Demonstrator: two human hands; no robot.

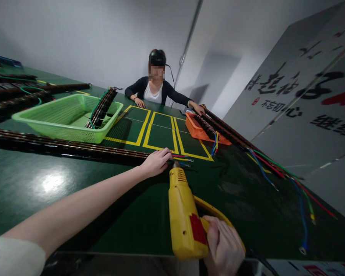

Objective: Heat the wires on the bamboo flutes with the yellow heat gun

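Observation:
My right hand [225, 243] is wrapped round the handle of a yellow heat gun [182, 214] near the table's front edge. Its metal nozzle [176, 164] points away from me, close to several coloured wire ends [186, 160] with metal lugs. My left hand [156, 163] is closed round the end of a long dark wire harness [74, 149], just behind those lugs. The harness stretches off to the left along the green table. My left fingers partly hide the wires where they leave the bundle.
Behind the harness stands a green basket [57, 132] with a dark bundle [102, 109] in it. A co-worker [155, 90] sits opposite, one hand at an orange basket [193, 124]. More harnesses lie left and along the right edge, where loose wires [303, 214] trail. Yellow tape [161, 148] marks the table.

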